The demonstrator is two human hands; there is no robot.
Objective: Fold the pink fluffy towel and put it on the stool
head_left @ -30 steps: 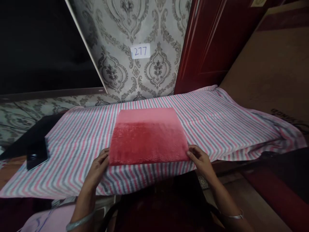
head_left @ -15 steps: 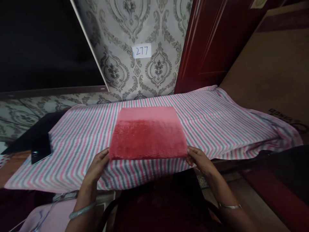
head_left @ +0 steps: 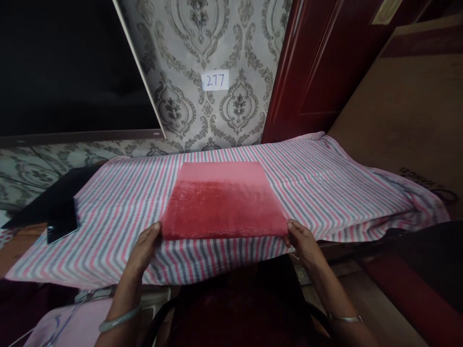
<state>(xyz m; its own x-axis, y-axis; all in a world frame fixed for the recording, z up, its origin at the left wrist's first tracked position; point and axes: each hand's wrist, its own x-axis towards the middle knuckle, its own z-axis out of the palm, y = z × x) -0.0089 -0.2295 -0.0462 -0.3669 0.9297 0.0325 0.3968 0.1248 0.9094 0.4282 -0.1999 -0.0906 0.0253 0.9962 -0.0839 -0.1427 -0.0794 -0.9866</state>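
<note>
In the head view, the one feed I have, I see a red plush cloth [head_left: 224, 207] lying on a striped cover [head_left: 119, 217], its near edge close to where the cover drops off. My left hand [head_left: 145, 243] pinches the near left corner between thumb and fingers; my right hand [head_left: 303, 241] pinches the near right one. Both grips look shallow, so I judge that a corner could slip out under an uneven pull. The cover looks loose, so dragging the cloth might ruck it and shift the dark tablet [head_left: 62, 221] overlapping its left side.
</note>
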